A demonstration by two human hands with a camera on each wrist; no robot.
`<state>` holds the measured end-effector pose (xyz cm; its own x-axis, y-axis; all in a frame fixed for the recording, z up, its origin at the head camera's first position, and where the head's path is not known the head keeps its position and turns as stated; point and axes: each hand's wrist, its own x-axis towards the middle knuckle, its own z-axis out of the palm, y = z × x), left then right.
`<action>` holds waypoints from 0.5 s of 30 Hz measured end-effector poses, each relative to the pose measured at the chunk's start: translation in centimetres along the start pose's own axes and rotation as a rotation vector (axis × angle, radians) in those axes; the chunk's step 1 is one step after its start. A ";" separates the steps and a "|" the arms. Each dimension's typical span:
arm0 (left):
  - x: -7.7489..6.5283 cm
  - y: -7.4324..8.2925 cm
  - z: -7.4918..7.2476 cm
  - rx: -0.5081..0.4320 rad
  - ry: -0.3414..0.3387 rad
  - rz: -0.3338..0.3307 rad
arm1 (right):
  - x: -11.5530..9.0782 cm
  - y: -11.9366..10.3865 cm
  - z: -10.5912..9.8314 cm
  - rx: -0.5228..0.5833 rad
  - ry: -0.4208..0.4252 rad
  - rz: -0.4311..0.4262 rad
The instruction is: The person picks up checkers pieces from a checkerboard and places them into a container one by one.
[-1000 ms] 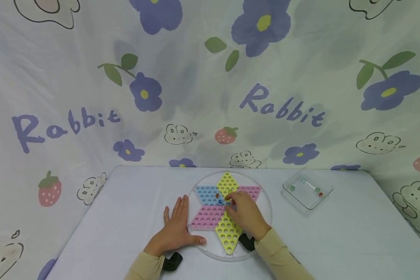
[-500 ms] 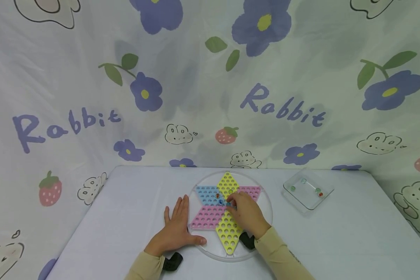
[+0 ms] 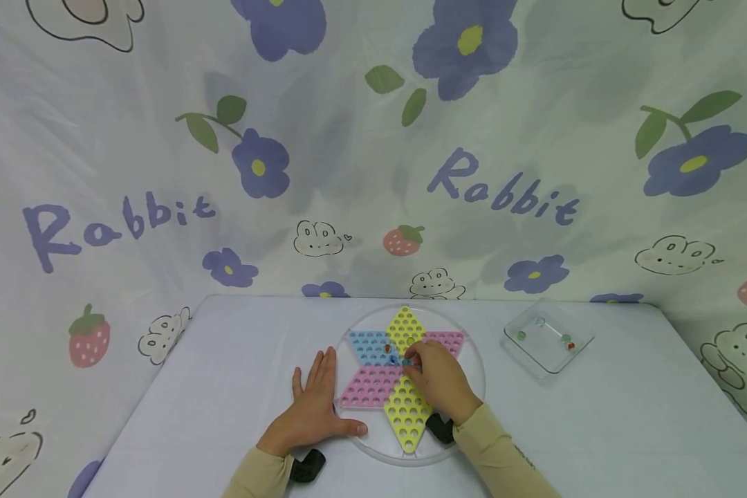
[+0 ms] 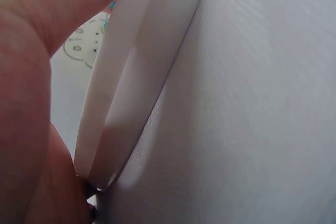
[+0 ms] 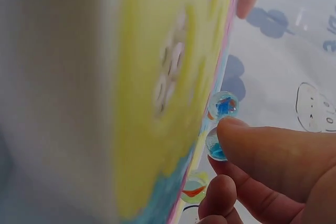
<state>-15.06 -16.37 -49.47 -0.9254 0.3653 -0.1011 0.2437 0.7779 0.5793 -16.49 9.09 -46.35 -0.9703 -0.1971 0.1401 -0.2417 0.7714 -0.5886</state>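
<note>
A round Chinese checkers board (image 3: 373, 449) with a blue, pink and yellow star lies on the table. My right hand (image 3: 442, 380) is over its middle and pinches a clear marble with a blue swirl (image 5: 214, 145) between thumb and finger, at the board's surface. Beside it on the board are a blue-and-orange marble (image 5: 224, 105) and a yellow-green marble with an orange swirl (image 5: 194, 188). A red-orange marble (image 3: 387, 348) sits in the blue section. My left hand (image 3: 311, 411) lies with fingers extended along the board's left rim (image 4: 113, 87), thumb over its near-left edge.
A clear square dish (image 3: 538, 366) stands on the table to the right of the board, holding several marbles, green and red among them. A printed cloth (image 3: 373, 173) hangs behind the table's back edge. Black straps circle both wrists.
The right fingertips have shifted very slightly at the board's centre, with the blue marble still between them. The left hand has stayed in place.
</note>
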 end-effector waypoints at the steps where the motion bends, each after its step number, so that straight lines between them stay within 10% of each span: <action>1: 0.0 0.0 0.0 -0.001 0.001 0.001 | 0.0 0.0 0.0 0.000 -0.001 0.004; 15: 0.1 0.1 0.0 -0.001 0.001 -0.009 | 0.0 -0.2 -1.0 -0.007 0.013 0.039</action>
<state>-15.08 -16.27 -49.45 -0.9279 0.3576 -0.1055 0.2351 0.7808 0.5789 -16.45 9.56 -45.49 -0.9791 -0.1588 0.1270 -0.2033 0.7828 -0.5881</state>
